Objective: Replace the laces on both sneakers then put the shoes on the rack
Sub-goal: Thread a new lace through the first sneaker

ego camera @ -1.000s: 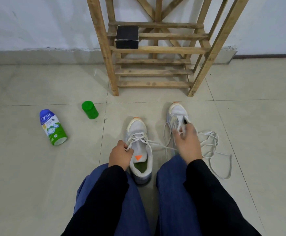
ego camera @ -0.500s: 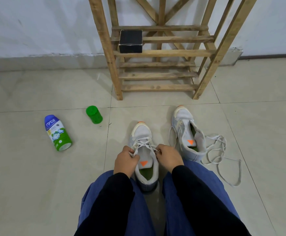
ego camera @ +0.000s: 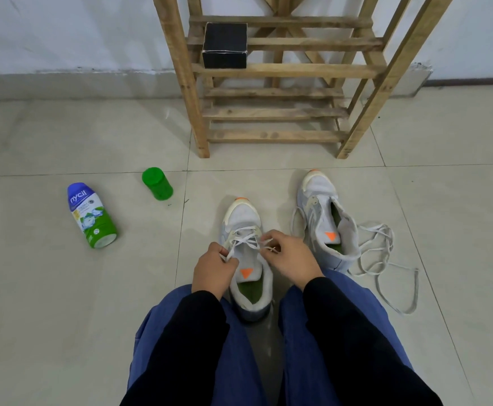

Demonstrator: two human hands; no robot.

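Right under the fingers, on the tile between the knees: a white sneaker (ego camera: 245, 221), toe pointing away, orange triangle on the tongue, green insole showing. Crisscrossed over its front eyelets, a white lace (ego camera: 246, 240), only partway up the shoe.

Pinches one end of that lace with the left hand (ego camera: 214, 269), fingers (ego camera: 229, 260) curled tight against the thumb at the left edge of the tongue. Pinches the other end with the right hand (ego camera: 290, 259), fingertips (ego camera: 268, 238) curled in just over the right eyelet row. Holds both hands close together over the shoe, black sleeves down to the wrists.

Just right of the right-hand fingers, near but apart: second sneaker (ego camera: 318, 200), toe also pointing away, tongue folded open. Further right of it, a loose lace (ego camera: 386, 259) tangled on the tile, one long loop trailing back toward the right knee; cannot tell whether any of it runs through the eyelets.

Ahead of the fingers, well apart: wooden rack (ego camera: 268, 112) against the wall, a black box (ego camera: 224, 45) on one slatted shelf. Far left of the left-hand fingers: a blue and green bottle (ego camera: 91, 218) on its side, and a green cylinder (ego camera: 157, 184) between it and the rack's left leg.
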